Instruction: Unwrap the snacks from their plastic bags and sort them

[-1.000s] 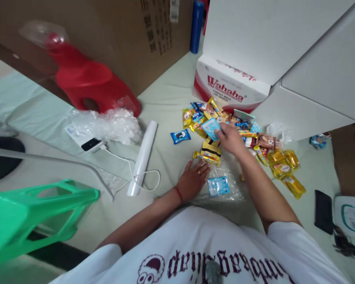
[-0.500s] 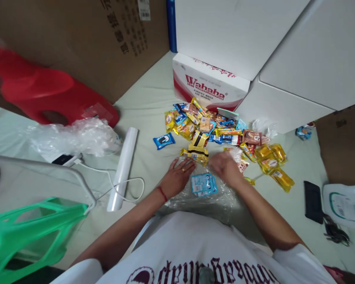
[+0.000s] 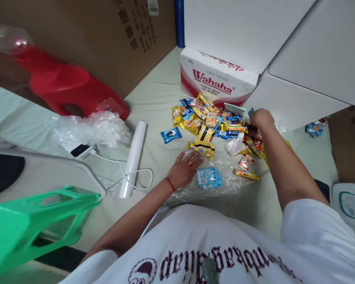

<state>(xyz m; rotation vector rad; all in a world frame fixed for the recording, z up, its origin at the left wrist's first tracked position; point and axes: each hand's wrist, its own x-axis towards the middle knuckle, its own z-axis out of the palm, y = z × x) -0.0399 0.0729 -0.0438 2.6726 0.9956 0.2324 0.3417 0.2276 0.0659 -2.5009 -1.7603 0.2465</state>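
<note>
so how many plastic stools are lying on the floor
2. A red stool lies tipped over at upper left, in front of the brown cardboard box. A green stool lies on its side at lower left, partly cut off by the frame edge. None other shows.

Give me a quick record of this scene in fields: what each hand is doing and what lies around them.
Left hand: left hand flat, palm down, on the edge of a clear plastic bag
Right hand: right hand reaching into the snack pile, fingers closed on a small blue packet
On the bag: light blue packets
Behind the pile: red and white box
To the left: white roll, white cable, crumpled plastic, red stool, green stool
</note>
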